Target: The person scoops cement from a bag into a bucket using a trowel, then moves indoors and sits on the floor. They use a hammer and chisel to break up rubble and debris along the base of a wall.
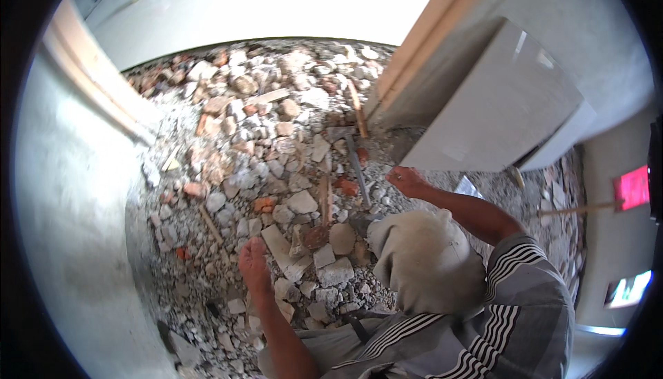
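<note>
Neither of my own hands shows in the head view. Close in front of me a person bends low over broken rubble [276, 172], wearing a beige cap [431, 261] and a grey shirt with striped bands [532, 296]. That person's left hand [254, 261] is closed above the stones; whether it holds anything is too small to tell. The same person's right hand [406, 180] hovers beside a grey hammer-like tool [357, 165] that lies on the rubble, apart from it. Brick pieces [264, 203] and pale stones [336, 272] lie between the two hands.
Plastered walls stand left [76, 192] and right, with wooden door frames [428, 40] around a bright opening. A large grey panel [501, 102] leans against the right wall. Wooden sticks [358, 108] lie among the stones. At the right a pole [580, 208] slants over more rubble.
</note>
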`<state>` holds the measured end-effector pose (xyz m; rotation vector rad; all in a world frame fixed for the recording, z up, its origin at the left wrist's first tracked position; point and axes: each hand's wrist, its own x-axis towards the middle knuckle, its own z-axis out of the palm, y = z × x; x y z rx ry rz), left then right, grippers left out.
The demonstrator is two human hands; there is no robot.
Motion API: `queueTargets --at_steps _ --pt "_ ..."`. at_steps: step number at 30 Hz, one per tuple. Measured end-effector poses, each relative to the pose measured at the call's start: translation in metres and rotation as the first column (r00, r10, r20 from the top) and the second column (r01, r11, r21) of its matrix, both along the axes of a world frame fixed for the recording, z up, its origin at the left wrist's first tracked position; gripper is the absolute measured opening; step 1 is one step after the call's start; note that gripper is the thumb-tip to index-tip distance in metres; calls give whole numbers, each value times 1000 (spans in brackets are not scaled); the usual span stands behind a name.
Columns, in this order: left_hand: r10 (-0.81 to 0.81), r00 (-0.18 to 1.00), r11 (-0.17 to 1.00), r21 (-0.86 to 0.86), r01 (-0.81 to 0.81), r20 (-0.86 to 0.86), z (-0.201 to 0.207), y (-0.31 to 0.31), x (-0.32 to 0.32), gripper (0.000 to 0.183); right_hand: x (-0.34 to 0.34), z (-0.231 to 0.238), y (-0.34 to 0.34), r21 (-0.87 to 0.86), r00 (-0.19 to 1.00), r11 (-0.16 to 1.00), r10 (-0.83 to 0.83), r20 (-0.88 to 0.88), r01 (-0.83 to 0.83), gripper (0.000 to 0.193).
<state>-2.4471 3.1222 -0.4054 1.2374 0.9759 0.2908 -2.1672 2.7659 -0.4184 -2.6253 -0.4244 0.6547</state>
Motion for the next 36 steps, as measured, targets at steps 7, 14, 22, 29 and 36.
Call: queueTargets --at_steps 7,14,22,29,36 --pt "40 986 981 196 -7 -163 25 -6 -18 39 -9 -48 81 88 944 993 104 -313 -81 43" --pt "-52 960 944 299 138 -276 42 -18 -24 48 -15 -51 78 220 697 739 -429 -574 637 21" --pt "-68 952 924 340 172 -299 45 -16 -17 49 -10 71 121 491 880 781 -151 -450 385 22" --pt "-118 949 911 347 221 -294 35 -24 -16 52 56 117 207 887 992 460 100 -83 28 27" --pt "-93 942 892 394 223 -321 36 -25 -25 52 76 -48 209 182 998 983 10 55 -20 44"
